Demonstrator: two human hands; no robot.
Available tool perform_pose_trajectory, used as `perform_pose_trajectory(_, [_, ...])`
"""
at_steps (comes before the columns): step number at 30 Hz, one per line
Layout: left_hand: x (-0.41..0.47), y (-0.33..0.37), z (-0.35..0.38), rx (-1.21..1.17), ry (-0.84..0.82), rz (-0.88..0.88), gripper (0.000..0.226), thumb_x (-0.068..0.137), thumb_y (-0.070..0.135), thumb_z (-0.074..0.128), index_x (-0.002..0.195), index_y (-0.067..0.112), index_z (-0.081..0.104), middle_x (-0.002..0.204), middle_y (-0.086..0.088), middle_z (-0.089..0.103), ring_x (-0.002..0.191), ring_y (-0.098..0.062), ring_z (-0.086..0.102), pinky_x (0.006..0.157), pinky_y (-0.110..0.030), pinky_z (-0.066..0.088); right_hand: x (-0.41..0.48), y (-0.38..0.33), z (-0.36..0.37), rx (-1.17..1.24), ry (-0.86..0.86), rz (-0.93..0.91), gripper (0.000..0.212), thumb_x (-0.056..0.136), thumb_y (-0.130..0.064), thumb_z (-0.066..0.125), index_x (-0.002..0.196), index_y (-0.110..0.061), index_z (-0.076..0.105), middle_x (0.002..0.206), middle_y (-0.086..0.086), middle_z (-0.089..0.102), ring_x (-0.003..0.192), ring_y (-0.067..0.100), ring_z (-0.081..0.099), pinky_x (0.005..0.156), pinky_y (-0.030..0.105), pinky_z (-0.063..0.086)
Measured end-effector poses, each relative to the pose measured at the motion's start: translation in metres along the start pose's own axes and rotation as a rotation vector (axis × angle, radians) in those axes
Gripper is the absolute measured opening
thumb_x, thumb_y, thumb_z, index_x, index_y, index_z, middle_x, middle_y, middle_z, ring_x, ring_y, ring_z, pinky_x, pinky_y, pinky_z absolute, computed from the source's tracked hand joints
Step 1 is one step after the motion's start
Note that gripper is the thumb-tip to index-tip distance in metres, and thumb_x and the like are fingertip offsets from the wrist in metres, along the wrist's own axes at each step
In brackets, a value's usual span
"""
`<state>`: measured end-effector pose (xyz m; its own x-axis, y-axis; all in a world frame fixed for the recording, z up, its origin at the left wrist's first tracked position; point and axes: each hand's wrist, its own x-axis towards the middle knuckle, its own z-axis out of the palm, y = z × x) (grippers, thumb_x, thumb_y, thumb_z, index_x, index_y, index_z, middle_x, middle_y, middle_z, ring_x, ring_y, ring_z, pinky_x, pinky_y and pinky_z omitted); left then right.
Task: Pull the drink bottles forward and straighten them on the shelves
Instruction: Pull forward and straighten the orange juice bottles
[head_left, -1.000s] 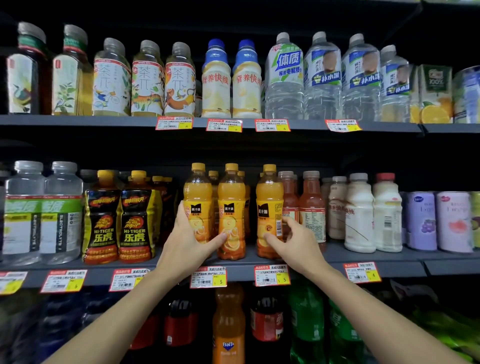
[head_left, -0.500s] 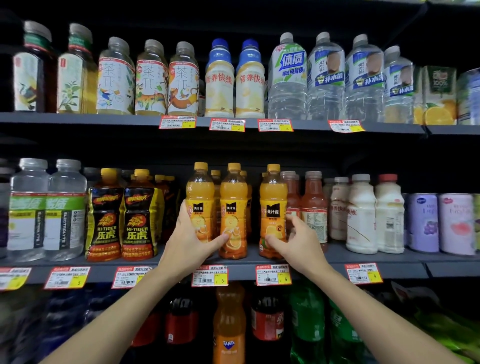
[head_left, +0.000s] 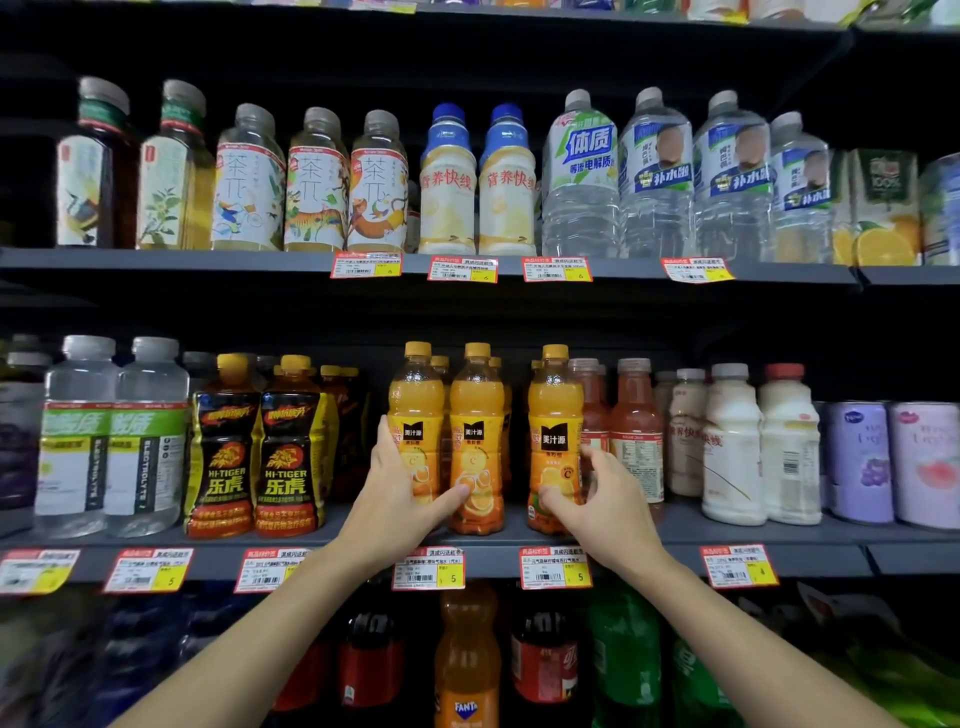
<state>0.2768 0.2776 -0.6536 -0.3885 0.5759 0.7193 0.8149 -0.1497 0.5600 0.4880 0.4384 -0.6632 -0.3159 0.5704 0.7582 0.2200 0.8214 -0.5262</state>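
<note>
Right now we have the 3 orange juice bottles (head_left: 477, 415) upright near the front edge of the middle shelf (head_left: 779, 535), yellow-capped, labels facing us. Our left hand (head_left: 400, 499) wraps round the left bottle (head_left: 415, 405), thumb reaching toward the middle one. Our right hand (head_left: 597, 499) grips the right bottle (head_left: 555, 405) between thumb and curled fingers. A gap parts that bottle from the other 2, so we judge this row fronted but unevenly spaced. The reddish bottles (head_left: 636, 431) beside it seem set further back, likely work left.
</note>
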Motion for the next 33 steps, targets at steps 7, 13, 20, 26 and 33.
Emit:
perform_pose_trajectory(7, [-0.016, 0.009, 0.006, 0.337, 0.490, 0.219, 0.094, 0.076, 0.058, 0.075, 0.145, 0.011, 0.033, 0.136, -0.005, 0.039, 0.124, -0.017, 0.043, 0.101, -0.034, 0.044, 0.001, -0.001, 0.000, -0.028, -0.003, -0.024, 0.072, 0.075, -0.060, 0.067, 0.136, -0.024, 0.052, 0.113, -0.014, 0.054, 0.103, 0.006, 0.053, 0.084, 0.024, 0.040])
perform_pose_trajectory(13, [-0.030, 0.042, 0.035, 0.619, 0.383, 0.083, 0.051, 0.091, 0.070, 0.048, 0.114, 0.028, 0.066, 0.073, 0.011, 0.066, 0.068, -0.011, 0.067, 0.059, -0.031, 0.053, 0.000, -0.001, -0.002, -0.020, -0.019, -0.003, 0.077, 0.073, -0.061, 0.067, 0.140, -0.028, 0.047, 0.119, -0.011, 0.057, 0.107, 0.008, 0.058, 0.090, 0.034, 0.052])
perform_pose_trajectory(20, [-0.023, 0.047, 0.052, 0.695, 0.349, -0.112, 0.055, 0.086, 0.080, 0.045, 0.084, 0.028, 0.063, 0.075, 0.008, 0.065, 0.074, -0.017, 0.067, 0.060, -0.031, 0.045, 0.003, 0.003, -0.008, 0.007, -0.047, -0.004, 0.076, 0.069, -0.064, 0.069, 0.136, -0.037, 0.045, 0.117, -0.016, 0.061, 0.106, 0.005, 0.061, 0.088, 0.031, 0.053])
perform_pose_trajectory(26, [-0.021, 0.048, 0.058, 0.662, 0.392, -0.090, 0.060, 0.083, 0.083, 0.044, 0.095, 0.030, 0.069, 0.081, 0.009, 0.070, 0.080, -0.015, 0.068, 0.066, -0.032, 0.053, 0.002, 0.008, -0.007, 0.019, -0.049, -0.028, 0.084, 0.070, -0.068, 0.066, 0.143, -0.033, 0.042, 0.123, -0.018, 0.055, 0.113, 0.005, 0.057, 0.096, 0.033, 0.051])
perform_pose_trajectory(33, [-0.028, 0.054, 0.056, 0.569, 0.424, -0.045, 0.069, 0.083, 0.078, 0.052, 0.129, 0.027, 0.056, 0.083, 0.010, 0.069, 0.078, -0.011, 0.069, 0.057, -0.026, 0.043, 0.003, 0.011, -0.006, 0.005, -0.044, -0.037, 0.083, 0.073, -0.069, 0.066, 0.143, -0.032, 0.042, 0.126, -0.020, 0.053, 0.116, 0.002, 0.054, 0.098, 0.033, 0.049])
